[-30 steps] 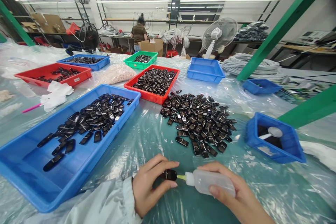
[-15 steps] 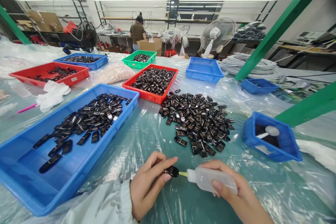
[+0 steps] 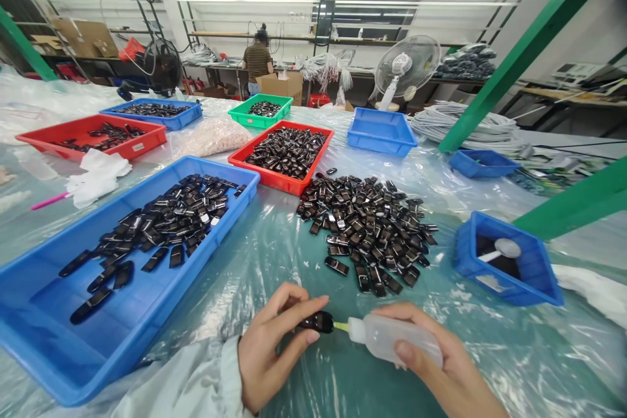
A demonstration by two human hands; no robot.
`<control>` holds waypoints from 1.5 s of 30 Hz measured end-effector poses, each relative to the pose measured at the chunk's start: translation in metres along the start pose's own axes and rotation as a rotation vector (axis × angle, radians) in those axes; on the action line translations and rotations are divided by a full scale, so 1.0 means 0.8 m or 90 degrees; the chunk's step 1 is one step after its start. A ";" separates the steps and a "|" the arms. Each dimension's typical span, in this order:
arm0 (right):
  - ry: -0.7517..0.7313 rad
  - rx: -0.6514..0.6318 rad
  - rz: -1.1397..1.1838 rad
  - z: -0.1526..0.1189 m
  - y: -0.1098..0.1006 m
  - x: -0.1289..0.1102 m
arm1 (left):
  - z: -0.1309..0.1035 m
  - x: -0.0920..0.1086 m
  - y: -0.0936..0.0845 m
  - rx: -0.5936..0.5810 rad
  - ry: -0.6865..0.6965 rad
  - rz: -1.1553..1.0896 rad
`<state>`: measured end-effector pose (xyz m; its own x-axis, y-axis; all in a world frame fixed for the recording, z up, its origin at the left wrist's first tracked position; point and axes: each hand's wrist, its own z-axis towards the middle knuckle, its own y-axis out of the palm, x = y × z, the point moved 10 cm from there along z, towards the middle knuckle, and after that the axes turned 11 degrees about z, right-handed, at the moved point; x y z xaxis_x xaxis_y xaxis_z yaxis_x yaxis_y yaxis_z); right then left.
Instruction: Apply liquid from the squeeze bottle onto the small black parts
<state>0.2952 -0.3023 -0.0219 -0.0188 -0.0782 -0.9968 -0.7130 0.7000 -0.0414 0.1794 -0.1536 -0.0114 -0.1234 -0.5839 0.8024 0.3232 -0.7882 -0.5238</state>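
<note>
Left hand [image 3: 313,320] pinching black part [image 3: 320,322] between thumb and fingers, above worktop [image 3: 274,235]. Right hand [image 3: 399,333] gripping clear bottle [image 3: 389,337], yellowish tip at part's end. Loose pile of black parts [image 3: 372,228] beyond.

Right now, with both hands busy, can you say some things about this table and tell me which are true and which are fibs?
1. The left hand is holding a shiny black piece. True.
2. The right hand is empty. False: it holds a cloudy white bottle.
3. The bottle's thin yellowish tip points toward the black piece. True.
4. The green tray has nothing in it. False: dark little pieces are inside.
5. A pale scoop sits in the small blue bin at the right. True.
6. The pink stick lies inside the big blue tray. False: it lies outside.
</note>
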 end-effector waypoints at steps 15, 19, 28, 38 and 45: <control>-0.002 -0.068 -0.026 -0.001 0.004 0.015 | 0.001 0.000 -0.002 0.013 -0.008 0.002; -0.009 -0.066 -0.034 0.000 0.002 0.018 | 0.000 0.000 -0.003 0.020 -0.004 0.004; 0.002 -0.080 -0.019 0.003 0.008 0.006 | 0.000 0.001 0.001 -0.002 0.013 0.008; 0.034 -0.016 0.050 0.005 0.003 0.014 | 0.001 -0.016 -0.001 0.020 -0.041 0.015; 0.023 0.046 0.013 0.016 -0.018 0.015 | 0.005 -0.035 -0.011 0.047 -0.127 0.029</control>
<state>0.3140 -0.3038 -0.0341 -0.0585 -0.0879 -0.9944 -0.6595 0.7512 -0.0276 0.1839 -0.1296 -0.0283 0.0785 -0.5631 0.8227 0.3933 -0.7408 -0.5446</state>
